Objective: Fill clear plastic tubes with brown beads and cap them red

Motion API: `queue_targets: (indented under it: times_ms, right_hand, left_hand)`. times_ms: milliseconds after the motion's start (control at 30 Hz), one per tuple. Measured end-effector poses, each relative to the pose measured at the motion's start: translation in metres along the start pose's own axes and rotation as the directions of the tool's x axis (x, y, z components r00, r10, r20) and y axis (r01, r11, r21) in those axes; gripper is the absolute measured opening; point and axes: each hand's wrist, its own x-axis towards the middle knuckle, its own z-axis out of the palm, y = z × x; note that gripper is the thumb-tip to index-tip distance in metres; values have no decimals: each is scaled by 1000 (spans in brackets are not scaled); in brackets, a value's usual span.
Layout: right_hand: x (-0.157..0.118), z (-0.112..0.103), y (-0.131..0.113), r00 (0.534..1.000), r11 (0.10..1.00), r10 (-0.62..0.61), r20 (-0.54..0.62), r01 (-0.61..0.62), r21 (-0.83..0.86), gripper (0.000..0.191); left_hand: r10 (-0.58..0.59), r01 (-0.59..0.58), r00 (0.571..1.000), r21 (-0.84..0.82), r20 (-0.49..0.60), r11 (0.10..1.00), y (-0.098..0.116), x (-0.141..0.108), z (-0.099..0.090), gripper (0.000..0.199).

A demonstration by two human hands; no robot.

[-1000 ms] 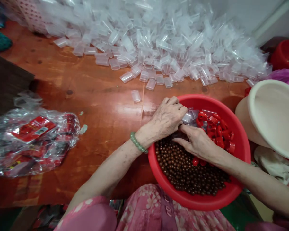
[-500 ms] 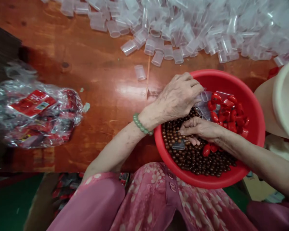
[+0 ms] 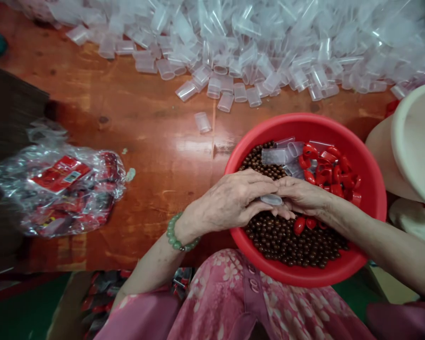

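Red plastic formed the basin, which stood at the table's near edge, with its right rim partly covered by the right forearm. Most of the held tube was hidden by fingers; only its clear oval end showed, above the brown beads in the basin. Some beads were covered by the hands. The pile of clear tubes was cut off at the top, and the pail at the right. Wrinkled plastic blurred the contents of the bag.

The left hand reached in over the left rim, palm down, pinching the held tube between thumb and fingers. The right hand came from the right with fingers bent, its tips meeting the left fingertips; whether it also gripped the tube could not be told.

Counted: one basin, one pail, one bag, one held tube, one loose tube on the table, one green bracelet on the left wrist. Red caps lay heaped at the basin's right side, overlapping too much to count, beside several clear basin tubes. Beads and pile were likewise beyond count.
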Motion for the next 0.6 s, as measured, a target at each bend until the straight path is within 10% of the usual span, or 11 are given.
queue_targets:
  times_ms: [433, 600]
  right_hand:
    - [-11, 0, -8, 971, 969, -238, -5, 238, 65, 41]
    - [-16, 0, -8, 946, 952, -300, 124, 290, 97, 48]
  left_hand:
    - [15, -12, 1000, 100, -21, 995, 21, -20, 8, 47]
    - [27, -42, 969, -58, -245, 997, 16, -24, 14, 49]
